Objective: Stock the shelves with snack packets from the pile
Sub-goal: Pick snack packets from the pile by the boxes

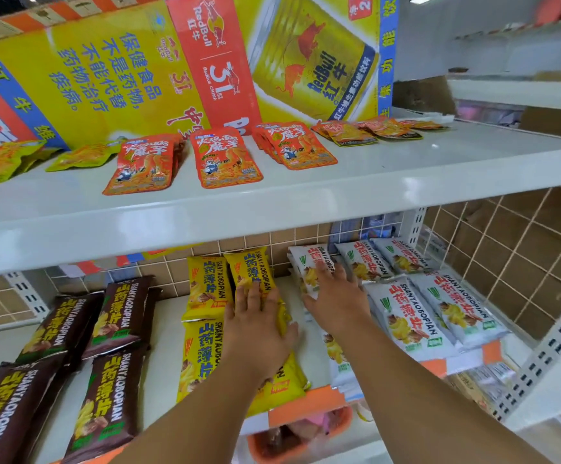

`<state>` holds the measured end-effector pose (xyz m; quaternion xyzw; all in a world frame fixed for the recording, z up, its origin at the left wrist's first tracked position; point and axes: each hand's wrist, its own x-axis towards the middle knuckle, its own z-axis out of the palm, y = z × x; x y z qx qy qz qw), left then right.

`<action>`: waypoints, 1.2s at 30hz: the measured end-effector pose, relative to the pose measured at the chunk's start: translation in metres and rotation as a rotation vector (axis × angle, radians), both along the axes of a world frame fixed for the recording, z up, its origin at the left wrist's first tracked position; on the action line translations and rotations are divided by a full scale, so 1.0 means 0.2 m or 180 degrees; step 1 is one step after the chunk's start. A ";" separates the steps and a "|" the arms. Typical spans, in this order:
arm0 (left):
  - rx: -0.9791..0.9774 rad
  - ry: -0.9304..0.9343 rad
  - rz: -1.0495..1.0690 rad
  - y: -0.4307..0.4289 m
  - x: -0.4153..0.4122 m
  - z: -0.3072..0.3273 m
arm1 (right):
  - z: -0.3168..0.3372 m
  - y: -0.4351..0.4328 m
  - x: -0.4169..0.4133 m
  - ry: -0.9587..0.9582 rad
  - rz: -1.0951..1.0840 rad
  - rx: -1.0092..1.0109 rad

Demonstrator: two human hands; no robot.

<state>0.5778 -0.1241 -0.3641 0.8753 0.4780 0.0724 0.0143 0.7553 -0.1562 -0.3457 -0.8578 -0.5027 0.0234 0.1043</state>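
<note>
On the lower white shelf (pixel 162 329) lie rows of snack packets. My left hand (pixel 255 324) rests flat, fingers spread, on a yellow packet (pixel 250 271) in the middle rows. My right hand (pixel 334 296) presses flat on a white packet (pixel 309 266) just to the right. More white packets (pixel 406 316) lie further right, and brown packets (pixel 118 319) fill the left. Neither hand grips anything.
The upper shelf (pixel 373 175) carries red noodle-snack packets (pixel 225 160), yellow-orange packets (pixel 1 162) and a large Red Bull carton (pixel 138 68) behind them. A wire grid backs the lower shelf at right (pixel 506 249). An orange basket (pixel 292 433) sits below the shelf edge.
</note>
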 end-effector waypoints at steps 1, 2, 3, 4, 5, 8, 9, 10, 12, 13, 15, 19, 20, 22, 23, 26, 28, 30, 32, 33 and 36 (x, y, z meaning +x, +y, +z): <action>0.0016 -0.0037 -0.0014 -0.01 -0.02 0.02 | 0.02 -0.04 -0.02 -0.0027 0.0006 0.0015; 0.0036 -0.0076 -0.0017 -0.02 -0.04 0.04 | 0.05 -0.07 -0.04 -0.0062 0.0023 0.0045; 0.0064 -0.0106 -0.0010 -0.04 -0.06 0.06 | 0.07 -0.09 -0.06 -0.0085 0.0029 0.0073; 0.0087 -0.0149 -0.0009 -0.06 -0.10 0.10 | 0.11 -0.13 -0.10 -0.0109 0.0021 0.0106; 0.0110 -0.0177 -0.0018 -0.09 -0.14 0.12 | 0.14 -0.16 -0.13 -0.0110 0.0018 0.0151; 0.0232 -0.0336 -0.0026 -0.18 -0.29 0.21 | 0.21 -0.26 -0.28 -0.0181 0.0028 0.0312; 0.0245 -0.0417 0.0006 -0.21 -0.37 0.24 | 0.23 -0.28 -0.35 -0.0196 0.0044 0.0303; 0.0218 -0.0468 0.0032 -0.23 -0.44 0.27 | 0.25 -0.30 -0.42 -0.0237 0.0088 0.0270; 0.0296 -0.0383 0.0158 -0.28 -0.61 0.32 | 0.30 -0.32 -0.60 -0.0321 0.0248 0.0264; 0.0386 -0.0315 0.0223 -0.31 -0.69 0.34 | 0.32 -0.33 -0.68 -0.0336 0.0312 0.0256; 0.0476 -0.0281 0.0404 -0.37 -0.91 0.41 | 0.39 -0.36 -0.91 -0.0448 0.0505 0.0339; 0.0561 -0.0332 0.0766 -0.43 -1.31 0.52 | 0.53 -0.38 -1.32 -0.0553 0.0898 0.0475; 0.0580 -0.0401 0.0841 -0.45 -1.41 0.55 | 0.56 -0.39 -1.42 -0.0554 0.1009 0.0506; 0.0672 -0.0516 0.1022 -0.51 -1.66 0.65 | 0.66 -0.39 -1.67 -0.0556 0.1252 0.0621; 0.0718 -0.0532 0.1113 -0.53 -1.77 0.70 | 0.71 -0.40 -1.77 -0.0562 0.1378 0.0653; 0.0975 -0.0552 0.1483 -0.62 -2.15 0.90 | 0.90 -0.44 -2.13 -0.0605 0.1797 0.0891; 0.1179 -0.0576 0.1693 -0.67 -2.37 1.04 | 1.02 -0.46 -2.32 -0.0598 0.2037 0.1098; 0.1328 -0.0570 0.1850 -0.75 -2.59 1.17 | 1.16 -0.49 -2.51 -0.0608 0.2238 0.1327; 0.1483 -0.0622 0.1972 -0.82 -2.78 1.31 | 1.30 -0.53 -2.66 -0.0593 0.2436 0.1527; 0.1562 -0.0657 0.2032 -0.85 -2.86 1.38 | 1.37 -0.54 -2.71 -0.0556 0.2521 0.1592; 0.1790 -0.0676 0.2193 -0.92 -3.06 1.54 | 1.54 -0.55 -2.81 -0.0409 0.2745 0.1668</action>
